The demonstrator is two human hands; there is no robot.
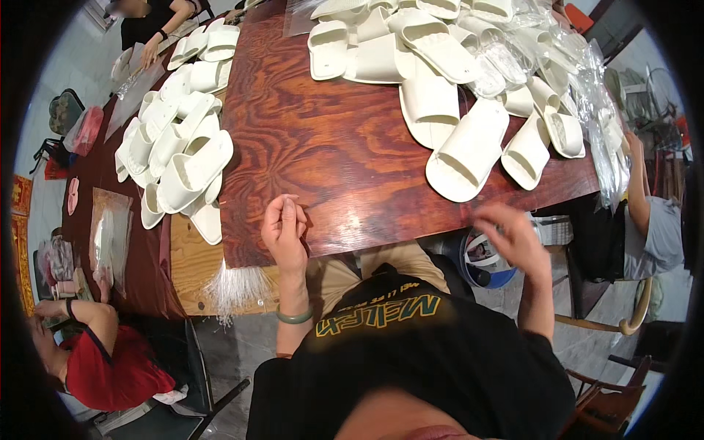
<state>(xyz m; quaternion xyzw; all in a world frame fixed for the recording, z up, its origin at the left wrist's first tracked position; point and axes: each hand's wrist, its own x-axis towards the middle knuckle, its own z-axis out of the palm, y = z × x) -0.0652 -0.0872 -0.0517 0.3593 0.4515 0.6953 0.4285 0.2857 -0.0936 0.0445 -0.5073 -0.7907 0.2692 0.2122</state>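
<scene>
My left hand (284, 229) is over the near edge of the brown wooden table (315, 139), its fingers curled and thumb pressed in; whatever they may hold is too small to make out. My right hand (513, 238), a little smeared, is at the table's near right edge with fingers apart and nothing seen in them. Closest to it lies a cream slipper (468, 150), sole down, beside another cream slipper (526, 152). Beyond them a heap of cream slippers (433, 44) covers the far right of the table.
Left of the table, more cream slippers (183, 139) are piled by a bundle of thin white strands (238, 290) hanging over an edge. Clear plastic bags (603, 139) lie at right. A blue bin (488, 268) stands below. Co-workers sit left, far left and right.
</scene>
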